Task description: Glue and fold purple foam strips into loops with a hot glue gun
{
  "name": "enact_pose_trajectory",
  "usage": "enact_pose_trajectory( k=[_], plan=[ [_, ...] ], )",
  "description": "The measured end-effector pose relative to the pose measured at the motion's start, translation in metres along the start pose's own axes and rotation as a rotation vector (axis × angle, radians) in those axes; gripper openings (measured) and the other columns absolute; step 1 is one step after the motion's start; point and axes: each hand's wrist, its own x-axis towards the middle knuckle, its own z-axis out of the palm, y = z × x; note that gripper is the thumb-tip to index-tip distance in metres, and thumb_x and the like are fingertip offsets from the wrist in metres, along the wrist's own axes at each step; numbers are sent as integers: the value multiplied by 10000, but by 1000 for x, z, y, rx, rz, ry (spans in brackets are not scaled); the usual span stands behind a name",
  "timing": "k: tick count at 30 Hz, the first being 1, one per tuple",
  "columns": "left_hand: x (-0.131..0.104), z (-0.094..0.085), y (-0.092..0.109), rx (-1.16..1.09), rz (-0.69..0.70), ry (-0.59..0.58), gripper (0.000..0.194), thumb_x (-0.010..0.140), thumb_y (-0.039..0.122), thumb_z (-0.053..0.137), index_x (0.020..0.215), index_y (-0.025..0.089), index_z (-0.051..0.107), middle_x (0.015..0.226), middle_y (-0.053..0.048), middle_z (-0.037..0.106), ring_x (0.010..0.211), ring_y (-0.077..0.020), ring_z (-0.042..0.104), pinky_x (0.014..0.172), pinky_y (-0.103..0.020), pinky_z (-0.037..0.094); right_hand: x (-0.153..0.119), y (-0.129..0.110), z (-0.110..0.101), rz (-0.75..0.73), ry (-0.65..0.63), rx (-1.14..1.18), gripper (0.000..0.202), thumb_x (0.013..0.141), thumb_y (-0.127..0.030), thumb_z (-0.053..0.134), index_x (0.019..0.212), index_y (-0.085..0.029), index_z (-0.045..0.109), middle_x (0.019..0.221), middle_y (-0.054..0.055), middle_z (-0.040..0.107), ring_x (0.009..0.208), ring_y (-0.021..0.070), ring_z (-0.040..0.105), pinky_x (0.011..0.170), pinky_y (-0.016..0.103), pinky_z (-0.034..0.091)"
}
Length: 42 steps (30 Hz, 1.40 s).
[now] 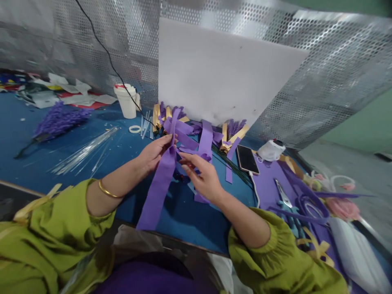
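A wide purple ribbon point(162, 183) runs through my left hand point(155, 153), which pinches it near its gathered middle. One end of the ribbon hangs down past the table's front edge; the other points upward. Close beside the gather is my right hand point(200, 173), its thumb and forefinger apart with nothing plainly between them. Behind the hands lie more purple ribbon strips point(206, 139), some looped. Further back are small purple flower bunches with tan wrapping point(226, 143), and green stems point(234, 165) lie to their right.
A loose lavender bunch point(59, 118) and clear thin strips point(84, 151) lie left. A white cup point(126, 102) stands behind a tape ring point(134, 129). On the right are a phone point(247, 159) with a cable, scissors point(284, 196), a ribbon roll point(312, 206) and a white pack point(358, 253).
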Motion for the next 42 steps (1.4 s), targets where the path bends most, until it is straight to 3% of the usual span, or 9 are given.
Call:
enact_pose_trajectory(
  k=[2, 7, 12, 15, 21, 26, 30, 34, 42],
  plan=[
    [-1, -1, 6, -31, -21, -15, 96, 865, 224, 717, 783, 191, 681, 687, 1, 635, 553, -97, 553, 528, -223, 522, 4, 10, -13, 6, -39, -226, 440, 918, -121, 478, 1350, -181, 542, 1109, 95, 724, 1007, 224, 673, 876, 368, 516],
    [0, -3, 13, -51, 5, 21, 126, 907, 210, 673, 787, 178, 693, 685, -9, 652, 564, -103, 567, 563, -235, 538, 11, 26, -36, -63, -496, -630, 548, 744, -47, 541, 1285, -103, 611, 1176, 162, 685, 1089, 297, 625, 949, 427, 441],
    [7, -3, 13, -98, 31, 48, 138, 923, 175, 654, 792, 158, 696, 640, 10, 648, 521, -76, 567, 547, -192, 519, 7, 25, -22, -138, -562, -794, 550, 834, -76, 507, 1382, -97, 548, 1123, 172, 672, 1025, 292, 613, 948, 436, 380],
    [7, -3, 13, -187, -10, 41, 159, 950, 130, 602, 816, 125, 688, 608, 13, 641, 484, -56, 569, 488, -143, 479, 5, 25, -13, -159, -544, -845, 484, 867, -88, 494, 1345, -101, 567, 1145, 182, 648, 996, 289, 595, 923, 417, 375],
    [5, -3, 16, -258, -52, 23, 167, 964, 129, 576, 839, 108, 686, 577, 3, 649, 458, -77, 585, 482, -164, 490, 5, 33, -14, -117, -422, -694, 350, 750, -131, 583, 1098, -112, 613, 1084, 155, 620, 950, 279, 574, 865, 381, 406],
    [5, 0, 19, -304, 13, 45, 196, 972, 117, 566, 811, 111, 678, 593, 6, 664, 485, -70, 601, 532, -154, 495, 9, 41, -22, 6, -104, -410, 278, 810, -255, 569, 1075, -175, 592, 1014, 109, 619, 941, 272, 594, 832, 390, 436],
    [6, 0, 17, -300, 36, 60, 197, 976, 122, 562, 820, 112, 682, 599, 10, 667, 491, -74, 605, 531, -162, 499, 10, 28, -24, 94, 114, -90, 152, 900, -353, 550, 930, -210, 597, 958, 78, 636, 893, 239, 617, 818, 379, 475],
    [11, -4, 11, -285, 29, 45, 147, 950, 131, 609, 840, 99, 701, 618, 1, 673, 495, -72, 603, 523, -161, 485, 4, 10, -18, 137, 21, 153, 195, 921, -409, 575, 959, -222, 609, 915, 45, 677, 831, 204, 648, 770, 338, 511],
    [12, -4, 7, -235, 6, 5, 142, 939, 145, 622, 815, 118, 685, 636, -1, 684, 511, -90, 613, 574, -202, 519, -1, 10, -7, 156, 26, 85, 208, 902, -436, 613, 892, -228, 613, 803, 34, 668, 685, 191, 614, 632, 319, 493]
  ],
)
